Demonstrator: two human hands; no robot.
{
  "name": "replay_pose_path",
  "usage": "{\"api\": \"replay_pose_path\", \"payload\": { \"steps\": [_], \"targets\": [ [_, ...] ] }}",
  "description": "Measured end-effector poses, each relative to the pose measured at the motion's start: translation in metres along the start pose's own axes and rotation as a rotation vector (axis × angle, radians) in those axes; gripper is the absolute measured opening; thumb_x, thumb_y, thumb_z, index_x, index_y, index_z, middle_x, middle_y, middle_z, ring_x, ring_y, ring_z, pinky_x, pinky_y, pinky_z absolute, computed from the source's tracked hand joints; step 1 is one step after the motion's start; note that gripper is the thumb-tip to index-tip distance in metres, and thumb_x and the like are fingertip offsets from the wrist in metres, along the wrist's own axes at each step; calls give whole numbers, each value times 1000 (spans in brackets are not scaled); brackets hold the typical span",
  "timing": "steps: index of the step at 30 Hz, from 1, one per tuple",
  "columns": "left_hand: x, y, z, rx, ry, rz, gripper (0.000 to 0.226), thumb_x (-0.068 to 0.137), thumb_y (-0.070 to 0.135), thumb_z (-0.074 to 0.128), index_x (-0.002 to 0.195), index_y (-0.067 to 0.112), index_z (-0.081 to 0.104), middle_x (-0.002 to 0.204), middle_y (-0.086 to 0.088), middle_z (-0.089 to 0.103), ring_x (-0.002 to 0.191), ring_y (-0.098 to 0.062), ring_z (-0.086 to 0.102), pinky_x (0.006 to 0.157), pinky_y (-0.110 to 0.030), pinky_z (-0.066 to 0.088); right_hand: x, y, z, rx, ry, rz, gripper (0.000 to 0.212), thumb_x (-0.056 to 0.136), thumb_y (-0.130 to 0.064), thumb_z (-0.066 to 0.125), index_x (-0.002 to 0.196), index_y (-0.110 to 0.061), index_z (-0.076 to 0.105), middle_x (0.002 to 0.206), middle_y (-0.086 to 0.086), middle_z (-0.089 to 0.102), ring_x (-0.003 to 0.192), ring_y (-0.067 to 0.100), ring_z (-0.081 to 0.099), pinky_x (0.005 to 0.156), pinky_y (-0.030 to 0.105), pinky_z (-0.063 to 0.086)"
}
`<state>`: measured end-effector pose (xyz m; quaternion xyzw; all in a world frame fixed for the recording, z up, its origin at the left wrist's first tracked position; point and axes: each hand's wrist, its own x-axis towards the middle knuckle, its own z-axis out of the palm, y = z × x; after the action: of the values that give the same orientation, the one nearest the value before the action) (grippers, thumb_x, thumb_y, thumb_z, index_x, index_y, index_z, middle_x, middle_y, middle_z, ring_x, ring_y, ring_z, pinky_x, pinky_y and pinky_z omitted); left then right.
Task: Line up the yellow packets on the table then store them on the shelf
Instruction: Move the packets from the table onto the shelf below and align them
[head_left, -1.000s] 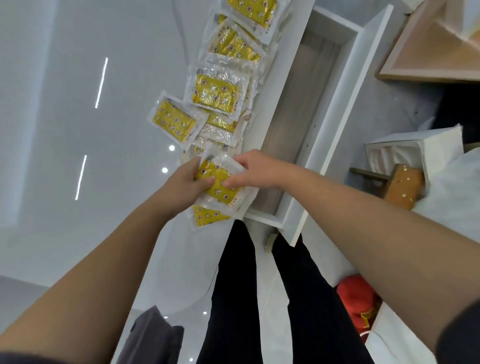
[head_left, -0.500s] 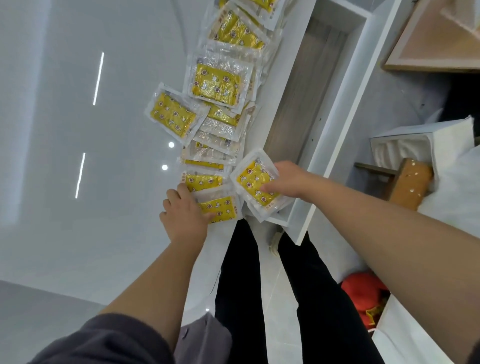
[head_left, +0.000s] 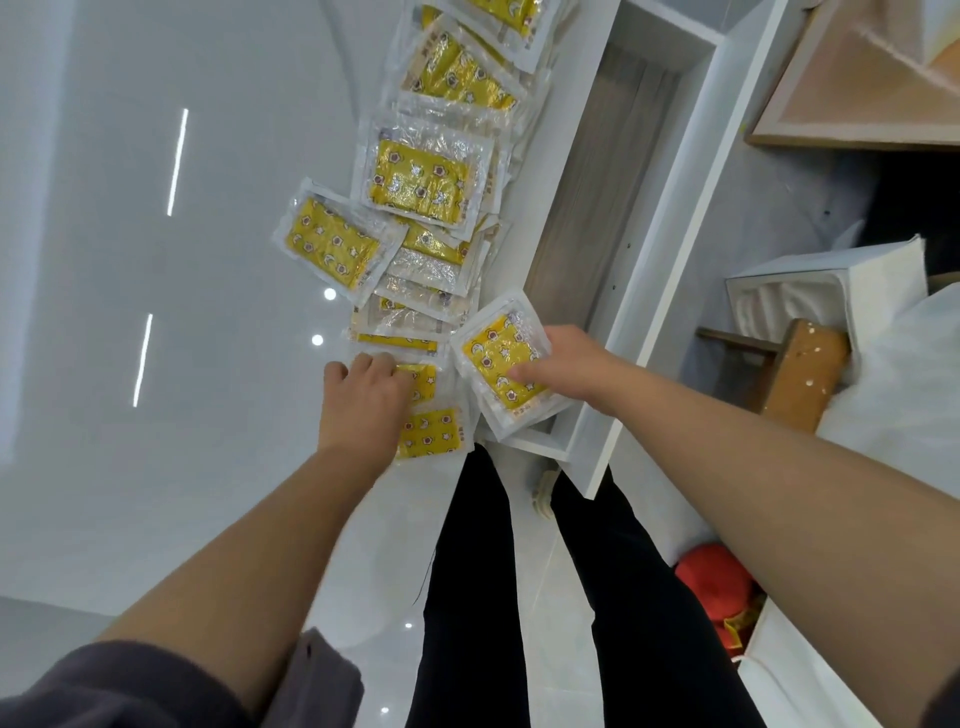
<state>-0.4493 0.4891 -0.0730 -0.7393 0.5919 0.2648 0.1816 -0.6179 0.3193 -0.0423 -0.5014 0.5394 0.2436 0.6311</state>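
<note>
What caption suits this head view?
Right hand holds a clear-wrapped yellow packet beside the white shelf; left hand touches the packet row.

Single head-worn wide-angle view, pitched steeply down.
Looks from above the person's chest, close onto the near edge of the white table (head_left: 130, 364); shelf (head_left: 670, 249) right of that edge, legs (head_left: 467, 571) at bottom.

Wide open table (head_left: 156, 415) lies left of the packets (head_left: 421, 179). The shelf (head_left: 592, 218) at right is open far along; the right hand (head_left: 563, 364) with a packet (head_left: 493, 353) blocks its near end.
</note>
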Motion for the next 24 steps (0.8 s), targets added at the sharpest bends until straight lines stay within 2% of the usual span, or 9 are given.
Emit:
{"api": "replay_pose_path", "payload": {
  "steps": [2, 4, 6, 10, 14, 17, 19, 21, 24],
  "targets": [
    [9, -21, -15, -46, 60, 113, 41, 64, 3, 79, 69, 24, 44, 61, 3, 52, 56, -25, 53, 67, -33, 31, -1, 0, -3, 30, 12, 14, 27, 86, -14, 71, 110, -21, 61, 106, 0, 67, 90, 15, 65, 85, 32, 53],
    [23, -50, -35, -192, 167, 175, 35, 68, -3, 74, 71, 18, 47, 56, -5, 55, 48, -28, 50, 58, -30, 35, 0, 0, -8, 36, 29, 23, 29, 85, -16, 72, 111, -21, 60, 103, -2, 67, 92, 16, 65, 84, 32, 53],
    [42, -80, -56, -247, 202, 180, 18, 77, -4, 67, 85, 9, 57, 69, -13, 61, 58, -33, 55, 55, -34, 41, 1, 0, -12, 62, 34, 22, 29, 85, -16, 72, 111, -21, 60, 98, -4, 66, 88, 13, 65, 75, 27, 52],
    [83, -120, -75, -89, 268, 223, 22, 75, -4, 70, 95, 3, 64, 88, -19, 60, 78, -40, 57, 65, -48, 49, 6, 1, -16, 72, 42, 27, 28, 85, -16, 73, 109, -24, 60, 97, -6, 66, 86, 10, 65, 68, 23, 50],
    [98, -129, -74, 18, 159, 224, 44, 68, 23, 84, 105, 8, 64, 136, -18, 45, 121, -42, 43, 91, -56, 41, 12, 6, -16, 79, 62, 37, 33, 83, -16, 74, 114, -21, 63, 106, 0, 69, 93, 17, 67, 85, 34, 54],
    [100, -130, -72, 59, 128, 282, 38, 66, 23, 84, 97, 12, 65, 152, -13, 31, 141, -34, 27, 107, -57, 28, 16, 8, -16, 85, 48, 41, 32, 84, -15, 74, 113, -20, 64, 107, 1, 70, 92, 15, 68, 83, 31, 53],
    [101, -128, -71, 70, 170, 311, 28, 65, 19, 84, 87, 13, 67, 139, -16, 44, 132, -36, 39, 106, -57, 29, 18, 9, -17, 82, 43, 44, 31, 84, -16, 73, 114, -21, 64, 108, 1, 71, 93, 15, 68, 85, 33, 53],
    [102, -127, -70, 99, 212, 323, 22, 64, 14, 83, 79, 11, 67, 113, -19, 55, 105, -41, 55, 98, -56, 37, 20, 10, -19, 73, 31, 38, 32, 85, -17, 72, 115, -21, 64, 109, 0, 70, 95, 16, 68, 84, 31, 52],
    [95, -128, -67, 98, 223, 337, 20, 67, 11, 82, 74, 10, 63, 85, -14, 54, 74, -35, 56, 78, -47, 42, 21, 11, -26, 54, -6, 34, 30, 86, -18, 71, 115, -23, 63, 109, -2, 69, 93, 13, 67, 77, 26, 52]
  ]
}}
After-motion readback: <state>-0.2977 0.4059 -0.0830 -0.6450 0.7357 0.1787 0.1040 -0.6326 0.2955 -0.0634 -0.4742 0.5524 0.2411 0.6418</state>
